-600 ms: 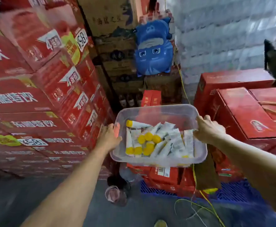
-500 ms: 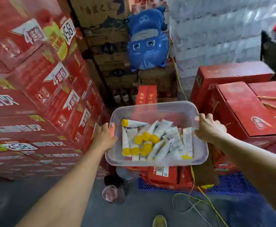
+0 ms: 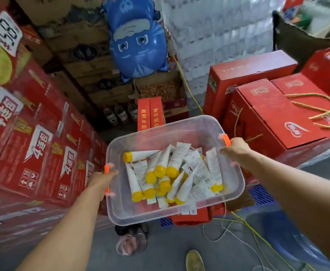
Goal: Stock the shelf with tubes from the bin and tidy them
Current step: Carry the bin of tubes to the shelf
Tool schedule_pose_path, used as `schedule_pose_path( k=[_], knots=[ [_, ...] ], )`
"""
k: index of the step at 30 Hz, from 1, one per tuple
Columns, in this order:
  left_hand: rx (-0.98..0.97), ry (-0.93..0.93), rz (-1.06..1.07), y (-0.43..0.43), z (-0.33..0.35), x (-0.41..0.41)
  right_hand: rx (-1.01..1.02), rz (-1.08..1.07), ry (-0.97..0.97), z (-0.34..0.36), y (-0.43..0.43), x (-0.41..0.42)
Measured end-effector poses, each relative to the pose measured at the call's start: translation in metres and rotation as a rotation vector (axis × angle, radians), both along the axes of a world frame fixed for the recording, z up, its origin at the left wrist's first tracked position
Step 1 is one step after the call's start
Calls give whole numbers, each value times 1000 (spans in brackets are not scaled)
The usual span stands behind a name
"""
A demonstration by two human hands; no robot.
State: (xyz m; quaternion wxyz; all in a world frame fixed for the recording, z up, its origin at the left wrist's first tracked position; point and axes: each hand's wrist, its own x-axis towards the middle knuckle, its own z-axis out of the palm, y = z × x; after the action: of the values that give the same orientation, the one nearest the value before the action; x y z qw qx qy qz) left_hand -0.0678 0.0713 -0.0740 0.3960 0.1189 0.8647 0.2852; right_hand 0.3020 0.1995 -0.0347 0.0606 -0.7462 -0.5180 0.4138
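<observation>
A clear plastic bin with orange clips hangs in the air in front of me, tilted a little. Inside it lie several white tubes with yellow caps, piled loosely. My left hand grips the bin's left rim by an orange clip. My right hand grips the right rim beside the other orange clip. No shelf is in view.
Stacked red cartons wall off the left. More red boxes stand at the right, with wrapped white packs behind. A blue cat balloon hangs ahead. Cords, a bag and my shoe are on the grey floor.
The bin has come nearer and lower in my view, still held by both hands. My view has dropped toward the floor, and the tubes have shifted slightly.
</observation>
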Motion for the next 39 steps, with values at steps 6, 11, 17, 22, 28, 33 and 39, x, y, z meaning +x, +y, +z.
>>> schedule_pose_path(
  k=[6,11,17,22,28,33,39],
  knots=[
    [-61,131,-121,0,15,11,-7,16,21,13,-8,9],
    [-18,232,-223,-8,45,29,18,-10,26,30,-32,38],
    [-11,266,-330,-34,69,76,-6,-42,42,49,-96,106],
    [32,311,-497,-66,83,151,19,-152,87,56,-169,182],
    [72,302,-676,-103,90,256,57,-314,137,70,-271,292],
    [81,290,-857,-141,87,361,118,-458,110,81,-363,388],
    [127,321,-1064,-175,96,505,116,-652,55,100,-476,492]
  ],
)
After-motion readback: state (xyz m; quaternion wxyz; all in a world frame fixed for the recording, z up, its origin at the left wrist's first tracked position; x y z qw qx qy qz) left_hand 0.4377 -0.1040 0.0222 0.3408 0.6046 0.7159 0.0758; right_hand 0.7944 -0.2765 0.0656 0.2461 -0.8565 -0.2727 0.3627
